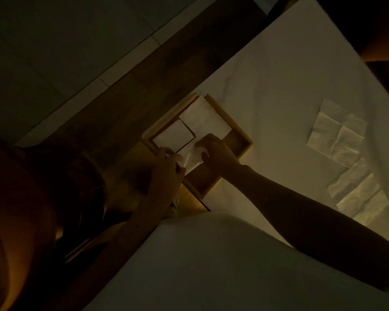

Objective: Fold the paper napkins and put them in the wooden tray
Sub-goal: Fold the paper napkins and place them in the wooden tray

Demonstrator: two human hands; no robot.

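Although the light is dim and the view tilted, the layout reads clearly enough. At far left a dark reddish shape point(14, 198) fills the corner; I cannot tell what it is. Beyond it lies a tiled floor point(43, 52), then a dark wooden strip point(144, 86) running diagonally along the edge of a white cloth point(267, 81).

The wooden tray point(236, 142) sits at the cloth's left edge. Inside it, 2 folded napkins lie flat side by side: the left napkin point(173, 136) and the far napkin point(204, 118), which touches the tray's far rim. The left hand point(166, 173) reaches over the tray's near-left rim, its fingertips pinching the edge of a 3rd napkin point(191, 158), which is low in the tray, just beside the other 2. The right hand point(215, 152) curls its fingers and thumb on that napkin's other side, covering part of it.

The right forearm crosses the cloth. A white rounded mass point(211, 265) in the foreground hides the cloth's near part. Further right, well apart from the tray, 2 flat napkins point(339, 133) lie creased on the cloth.
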